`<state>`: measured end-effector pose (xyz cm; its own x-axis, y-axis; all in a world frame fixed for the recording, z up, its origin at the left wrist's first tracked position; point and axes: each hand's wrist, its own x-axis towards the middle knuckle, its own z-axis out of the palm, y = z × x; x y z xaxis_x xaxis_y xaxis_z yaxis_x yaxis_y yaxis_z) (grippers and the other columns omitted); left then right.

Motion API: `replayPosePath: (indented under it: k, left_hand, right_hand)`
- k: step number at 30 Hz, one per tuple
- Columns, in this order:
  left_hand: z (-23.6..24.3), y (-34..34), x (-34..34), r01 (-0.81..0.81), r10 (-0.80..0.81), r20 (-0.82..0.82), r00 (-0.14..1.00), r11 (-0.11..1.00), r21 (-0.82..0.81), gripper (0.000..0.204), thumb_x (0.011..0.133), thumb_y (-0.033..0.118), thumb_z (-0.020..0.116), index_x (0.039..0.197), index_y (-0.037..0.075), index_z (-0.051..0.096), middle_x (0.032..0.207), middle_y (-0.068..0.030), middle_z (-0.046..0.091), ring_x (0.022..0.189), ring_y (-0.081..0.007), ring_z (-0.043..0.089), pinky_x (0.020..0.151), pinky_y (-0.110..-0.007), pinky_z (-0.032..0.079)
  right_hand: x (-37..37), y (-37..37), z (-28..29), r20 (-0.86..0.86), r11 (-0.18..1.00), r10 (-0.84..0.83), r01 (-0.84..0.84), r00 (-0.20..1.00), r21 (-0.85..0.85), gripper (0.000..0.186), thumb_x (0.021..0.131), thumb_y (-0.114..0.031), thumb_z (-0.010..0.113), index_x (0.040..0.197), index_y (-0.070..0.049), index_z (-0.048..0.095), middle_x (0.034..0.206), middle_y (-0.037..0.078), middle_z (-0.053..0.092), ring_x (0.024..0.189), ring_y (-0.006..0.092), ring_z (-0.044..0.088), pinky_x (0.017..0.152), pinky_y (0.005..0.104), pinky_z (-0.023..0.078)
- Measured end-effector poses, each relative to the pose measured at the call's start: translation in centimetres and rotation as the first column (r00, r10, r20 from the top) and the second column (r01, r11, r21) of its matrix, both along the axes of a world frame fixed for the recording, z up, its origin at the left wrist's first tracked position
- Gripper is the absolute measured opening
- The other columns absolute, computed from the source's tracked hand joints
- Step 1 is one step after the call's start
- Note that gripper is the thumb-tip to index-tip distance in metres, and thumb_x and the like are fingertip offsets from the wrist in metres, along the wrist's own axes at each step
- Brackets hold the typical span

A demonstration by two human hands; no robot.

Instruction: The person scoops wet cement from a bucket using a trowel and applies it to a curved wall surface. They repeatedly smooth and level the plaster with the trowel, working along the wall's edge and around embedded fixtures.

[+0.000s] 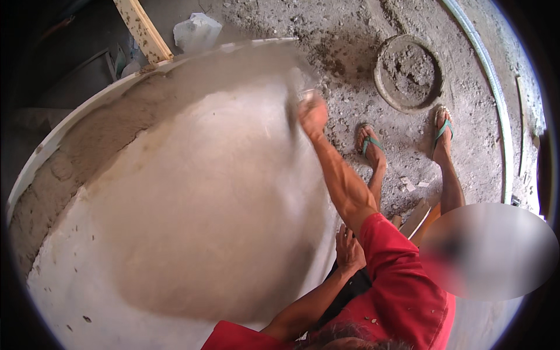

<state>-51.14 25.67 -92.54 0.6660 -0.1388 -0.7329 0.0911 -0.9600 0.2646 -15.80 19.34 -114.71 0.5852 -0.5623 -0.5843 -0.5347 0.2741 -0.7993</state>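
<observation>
Trowel (291, 108), blurred, gripped in a fist by a red-sleeved person's hand (313, 114) against the plastered wall (204, 192), far right; other hand (349, 249) rests spread near

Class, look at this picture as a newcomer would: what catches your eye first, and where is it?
A large, pale, rounded plaster-coated surface fills the left and centre. At its upper right edge, a hand of a person in a red shirt presses a blurred tool against it. Two feet in green flip-flops stand on the gritty ground at right.
</observation>
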Motion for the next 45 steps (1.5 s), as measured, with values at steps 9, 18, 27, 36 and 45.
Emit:
replayPosePath:
  k: [9, 18, 27, 36, 45]
  left_hand:
    - [1.5, -2.2, 3.5, 0.24, -0.239, -0.026, 0.971, 0.971, 0.024, 0.058, 0.086, 0.033, 0.071, 0.136, 0.007, 0.061, 0.144, -0.0195, 0.052, 0.132, -0.0457, 0.046, 0.111, -0.054, 0.037]
    - [2.3, -4.5, 6.2, 0.139, -0.138, -0.017, 0.99, 0.986, 0.088, 0.059, 0.084, 0.033, 0.073, 0.136, 0.009, 0.062, 0.144, -0.0133, 0.053, 0.129, -0.042, 0.049, 0.109, -0.053, 0.04]
    - [2.3, -3.3, 5.5, 0.085, -0.085, -0.005, 0.996, 0.992, 0.09, 0.056, 0.085, 0.034, 0.072, 0.135, 0.011, 0.063, 0.142, -0.0131, 0.055, 0.127, -0.0421, 0.05, 0.11, -0.052, 0.041]
    - [2.8, -2.5, 6.2, 0.072, -0.07, -0.046, 0.996, 0.997, 0.036, 0.059, 0.084, 0.038, 0.072, 0.135, 0.01, 0.063, 0.141, -0.0141, 0.056, 0.128, -0.0419, 0.05, 0.111, -0.052, 0.039]
    - [-0.3, 0.4, 0.4, -0.022, 0.025, -0.09, 0.996, 0.999, 0.035, 0.073, 0.083, 0.051, 0.071, 0.143, 0.012, 0.056, 0.147, -0.0145, 0.051, 0.139, -0.0393, 0.04, 0.117, -0.052, 0.033]
  right_hand:
    - [-10.9, -0.3, 13.9, 0.16, 0.845, 0.326, -0.363, 0.932, 0.394, 0.033, 0.101, -0.032, 0.056, 0.12, -0.004, 0.059, 0.096, 0.016, 0.066, 0.075, 0.0277, 0.066, 0.065, 0.0422, 0.057]
    - [-3.1, -1.7, 1.3, 0.109, 0.574, 0.238, -0.23, 0.965, 0.786, 0.065, 0.107, -0.058, 0.037, 0.111, 0.002, 0.063, 0.074, 0.003, 0.057, 0.051, 0.0102, 0.053, 0.039, 0.0241, 0.046]
    - [6.7, -3.3, 4.0, 0.276, 0.67, 0.431, -0.51, 0.859, 0.54, 0.072, 0.109, -0.049, 0.026, 0.075, 0.003, 0.062, 0.056, 0.007, 0.058, 0.045, 0.0189, 0.06, 0.046, 0.0339, 0.054]
    - [8.1, -2.0, 8.0, 0.026, 0.442, 0.837, -0.648, 0.546, -0.62, 0.043, 0.105, -0.021, 0.034, 0.093, 0.008, 0.063, 0.06, 0.018, 0.063, 0.05, 0.0317, 0.063, 0.053, 0.046, 0.055]
    - [-2.9, 0.9, 22.4, 0.034, 0.312, 0.815, -0.388, 0.579, -0.867, 0.026, 0.104, -0.016, 0.053, 0.097, 0.009, 0.058, 0.073, 0.022, 0.055, 0.049, 0.0326, 0.051, 0.049, 0.0425, 0.046]
